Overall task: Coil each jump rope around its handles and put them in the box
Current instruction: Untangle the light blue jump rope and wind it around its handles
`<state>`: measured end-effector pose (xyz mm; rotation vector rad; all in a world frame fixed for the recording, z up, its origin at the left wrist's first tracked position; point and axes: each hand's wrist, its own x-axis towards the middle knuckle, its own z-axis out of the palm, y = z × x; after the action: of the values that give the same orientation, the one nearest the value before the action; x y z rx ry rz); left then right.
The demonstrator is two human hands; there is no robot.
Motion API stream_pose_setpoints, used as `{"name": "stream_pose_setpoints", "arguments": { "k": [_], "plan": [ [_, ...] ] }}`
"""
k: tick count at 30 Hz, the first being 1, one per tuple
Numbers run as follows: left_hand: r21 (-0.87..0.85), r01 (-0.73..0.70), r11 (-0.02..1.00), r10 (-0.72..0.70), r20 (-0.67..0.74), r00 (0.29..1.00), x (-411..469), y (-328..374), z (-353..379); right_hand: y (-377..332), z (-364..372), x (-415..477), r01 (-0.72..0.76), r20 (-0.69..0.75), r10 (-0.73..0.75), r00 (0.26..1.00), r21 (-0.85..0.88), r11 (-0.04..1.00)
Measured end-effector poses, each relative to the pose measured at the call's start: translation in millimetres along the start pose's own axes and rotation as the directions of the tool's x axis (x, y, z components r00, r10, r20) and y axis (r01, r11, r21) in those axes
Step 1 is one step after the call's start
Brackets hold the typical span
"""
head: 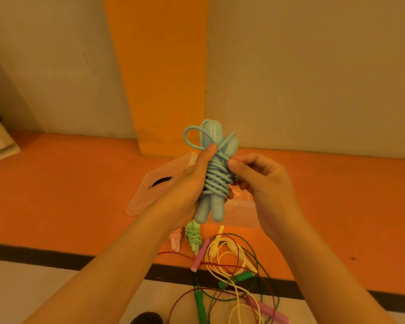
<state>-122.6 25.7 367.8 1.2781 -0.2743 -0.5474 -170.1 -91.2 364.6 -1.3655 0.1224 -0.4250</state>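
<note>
The left hand (187, 183) wraps the blue jump rope (216, 181) from the left. Its thumb lies up the bundle and its fingers are hidden behind it. The right hand (262, 183) pinches the coil's right side with thumb and curled fingers, so both grips are clamped on this rope. Which strand the right grip pinches cannot be made out.

The cord is smooth, round and glossy, wound in tight turns round two plump plastic handles (211, 209). Their rounded ends stick out below the grip and above it, where one loose loop stands free.

Below the grip lies a tangle of thin uncoiled cords. It includes a yellow rope (222, 256), a dark red cord with pink handles (199, 256) and a green cord with green handles (200, 305). Some of these run off the lower edge, where a dark rounded shape (146, 318) is also cut off.

Just under the grip, the left forearm partly covers two wound bundles on the orange floor (337, 206): a pink coiled rope (175, 240) and a light green coiled rope (192, 235).

Behind the grip sits the clear plastic box (242, 211), mostly hidden by the hands. Its contents cannot be seen. Its clear lid (154, 183) lies flat to the left of the grip, with a dark slot in it.

Beyond stand a pale wall and an orange pillar (164, 78).
</note>
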Motion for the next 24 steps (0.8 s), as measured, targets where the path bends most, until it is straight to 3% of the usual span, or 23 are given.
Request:
{"name": "stream_pose_setpoints", "arguments": {
  "k": [9, 14, 19, 24],
  "plan": [
    [0.021, -0.051, 0.998, 0.051, 0.008, 0.999, 7, 0, 7, -6, 0, 5, 0.027, -0.006, -0.027, 1.0, 0.048, 0.998],
    [0.037, -0.036, 0.999, 0.033, 0.073, 0.997, 8, -2, 12, -11, -7, 6, 0.066, 0.014, -0.065, 0.998, -0.055, 0.996],
    [0.051, -0.018, 0.999, 0.017, 0.025, 1.0, 10, -5, 8, -8, -7, 7, 0.106, 0.06, -0.1, 0.993, -0.103, 0.989],
    [-0.079, 0.013, 0.997, -0.017, -0.054, 0.998, 9, -4, 3, -10, -10, 5, 0.106, 0.069, -0.103, 0.992, -0.045, 0.993]
  ]
}}
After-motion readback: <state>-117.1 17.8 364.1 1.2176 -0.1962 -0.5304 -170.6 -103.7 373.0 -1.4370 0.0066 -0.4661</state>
